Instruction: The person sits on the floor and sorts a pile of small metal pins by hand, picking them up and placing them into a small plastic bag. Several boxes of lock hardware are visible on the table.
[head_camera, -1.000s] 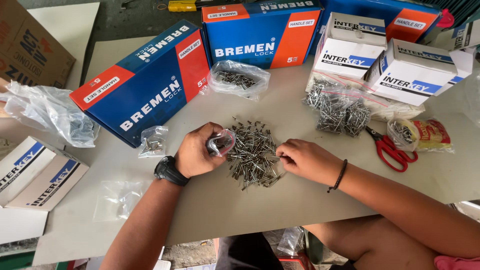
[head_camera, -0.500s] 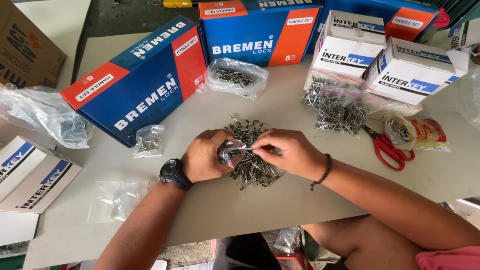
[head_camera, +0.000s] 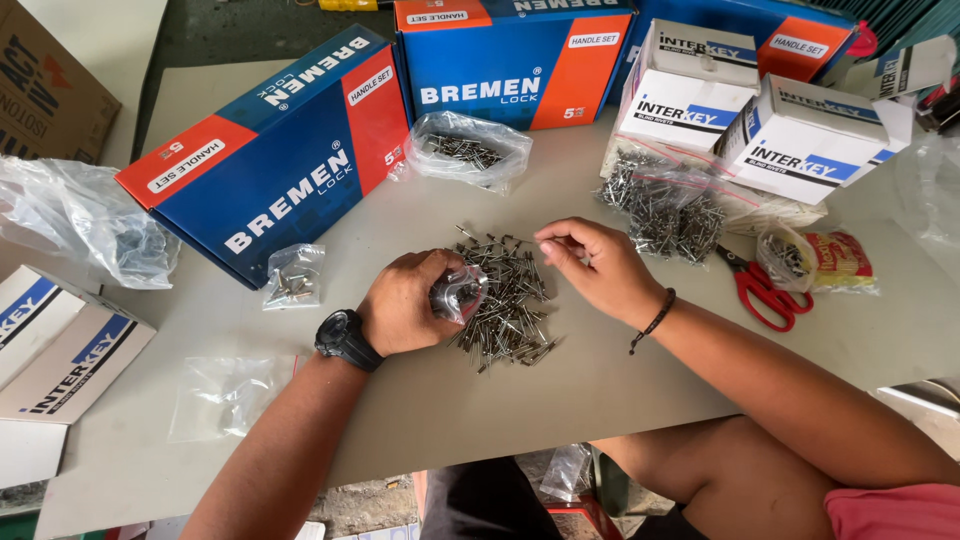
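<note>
My left hand (head_camera: 405, 302), with a black watch on the wrist, grips a small clear plastic bag (head_camera: 460, 292) partly filled with metal rivets. It rests at the left edge of a loose pile of rivets (head_camera: 510, 305) on the grey table (head_camera: 480, 400). My right hand (head_camera: 590, 265) hovers over the pile's upper right, thumb and fingers pinched together; whether rivets are between them is too small to tell.
Two blue and orange boxes (head_camera: 285, 160) (head_camera: 500, 70) and white boxes (head_camera: 800, 140) line the back. Several clear bags of rivets (head_camera: 470, 150) (head_camera: 665, 205) (head_camera: 292, 275), an empty bag (head_camera: 230, 395), red scissors (head_camera: 760, 290) and flat cartons (head_camera: 60, 350) lie around.
My right hand went from the pile to the bag's mouth half a second ago, then lifted away up and to the right. The left hand kept the bag in place.
</note>
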